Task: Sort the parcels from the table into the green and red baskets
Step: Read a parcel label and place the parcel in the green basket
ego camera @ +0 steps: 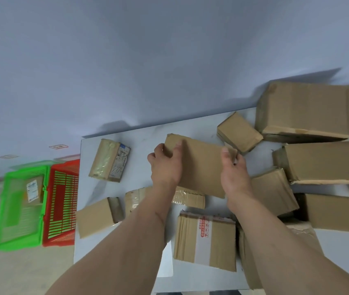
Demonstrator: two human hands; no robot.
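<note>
Head view has us looking down on the table (144, 133), where both our hands are on one flat brown parcel (201, 167) near the middle of the far edge. Our left hand (165, 165) grips its left end, thumb on top and fingers curled under; our right hand (234, 169) pinches the right end the same way. Whether the parcel is clear of the tabletop or resting on it, we cannot tell.

We judge the sorting to be barely begun. The green basket (1, 222) stands on the floor off the table's left edge and holds one labelled parcel (33, 190); the red basket (63, 239) sits touching it on the table side, and we see nothing inside it, though the table edge hides part of it.

Much is left. A taped parcel with a written label (109, 160) lies near the far left corner. A plain box (96, 218) sits at the left edge, a taped one (188, 199) is partly under our arms, and a box with red print (205, 237) lies near the front edge. Larger cartons (305, 109) crowd the right side and far right corner, some overlapping.

Which basket the held parcel belongs in we cannot say; its visible face shows no label.
</note>
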